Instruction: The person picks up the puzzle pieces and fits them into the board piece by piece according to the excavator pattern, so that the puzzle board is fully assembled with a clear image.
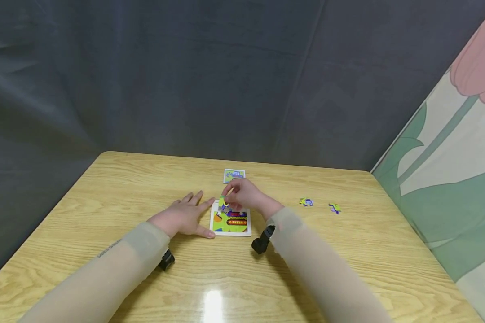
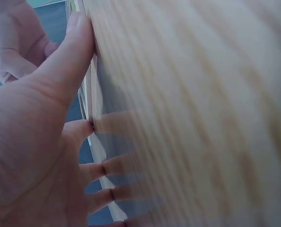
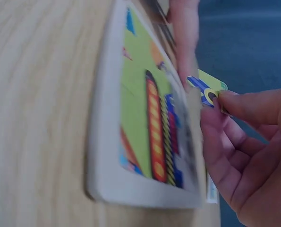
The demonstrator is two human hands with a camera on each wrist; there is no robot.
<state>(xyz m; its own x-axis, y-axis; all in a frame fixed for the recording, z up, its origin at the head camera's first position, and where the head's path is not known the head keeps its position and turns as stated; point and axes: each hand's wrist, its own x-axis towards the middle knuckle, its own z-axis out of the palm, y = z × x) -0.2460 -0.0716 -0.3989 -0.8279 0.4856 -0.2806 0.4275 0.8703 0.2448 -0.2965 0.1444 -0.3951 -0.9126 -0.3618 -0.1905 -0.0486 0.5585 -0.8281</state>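
A white-framed jigsaw puzzle board lies flat on the table, its lower part showing a colourful picture with a red-and-yellow track. Over its upper left part my right hand pinches a yellow-green and blue puzzle piece between thumb and fingers. My left hand is spread flat on the table at the board's left side, its thumb and index fingertips right at the frame edge. In the left wrist view the left thumb lies along that edge. The right hand hides the board's upper right area in the head view.
Two loose puzzle pieces lie on the table to the right, one nearer piece and one farther right. A small picture card lies behind the board. A dark curtain hangs behind the wooden table.
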